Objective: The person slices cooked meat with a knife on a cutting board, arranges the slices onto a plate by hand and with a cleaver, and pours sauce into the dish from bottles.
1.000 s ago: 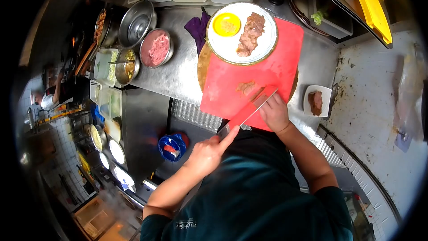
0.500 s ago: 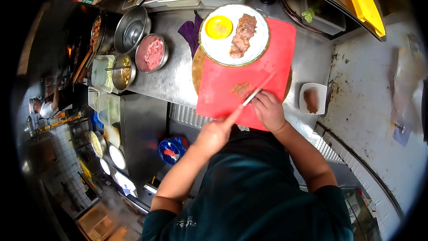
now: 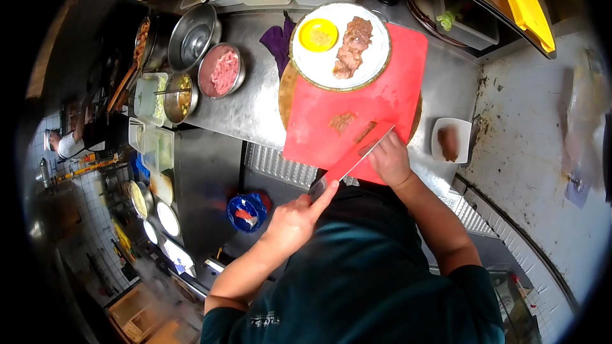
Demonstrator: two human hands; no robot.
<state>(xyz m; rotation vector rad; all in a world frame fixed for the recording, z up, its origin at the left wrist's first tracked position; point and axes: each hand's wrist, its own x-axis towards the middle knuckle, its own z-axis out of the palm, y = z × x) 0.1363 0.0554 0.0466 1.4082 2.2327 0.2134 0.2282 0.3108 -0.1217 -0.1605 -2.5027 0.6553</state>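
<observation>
My left hand (image 3: 293, 220) grips the handle of a broad knife (image 3: 349, 167), its index finger stretched along it. The blade slants up and right over a red cutting board (image 3: 312, 121). Against the blade's far end is my right hand (image 3: 389, 158), fingers curled down on a small piece of meat that they mostly hide. A thin strip of meat (image 3: 365, 130) lies at the blade's other side, and flat slices (image 3: 342, 122) rest further left on the board. Above them, a white plate (image 3: 322, 71) holds browned meat (image 3: 354, 44) and a small yellow dish (image 3: 318, 35).
Left of the board are a purple cloth (image 3: 277, 43), a metal bowl of pink meat (image 3: 223, 71) and other bowls. A white dish with meat (image 3: 448, 141) sits at the right by the wall. Another person (image 3: 69, 143) stands far left.
The knife has swung back to a flatter slant with its broad side showing, and my left hand has shifted slightly left and down. A meat strip now shows beside the blade.
</observation>
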